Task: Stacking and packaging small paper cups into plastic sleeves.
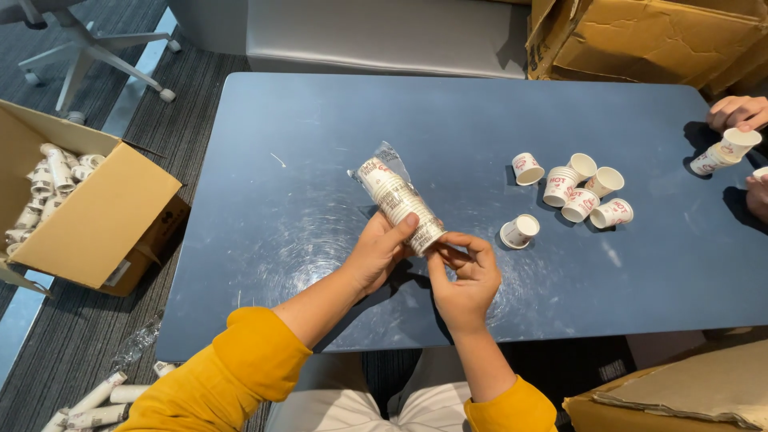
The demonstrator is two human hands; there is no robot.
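I look down on a large blue-grey table (320, 128) that fills most of the view, its top scuffed and catching the light. At far right sits a big crumpled cardboard box (648, 40), and another brown carton (688, 392) pokes in at near right. On the floor to the left stands an open cardboard box (96, 216) packed with wrapped cup stacks, and a few more wrapped stacks (92, 404) lie on the carpet near my left side. Over the middle of the table, I hold a sleeve of paper cups (400, 204) in clear plastic wrap, tilted with its far end pointing up and left. My left hand (376, 256) is wrapped around the near end of the sleeve, thumb across it. My right hand (464, 276) pinches narrowly at the sleeve's near tip, its fingers touching the plastic there. To the right lie loose paper cups (580, 192), some upright, some on their sides. At the far right edge, another person's hand (736, 112) is on a small cup stack (720, 152).
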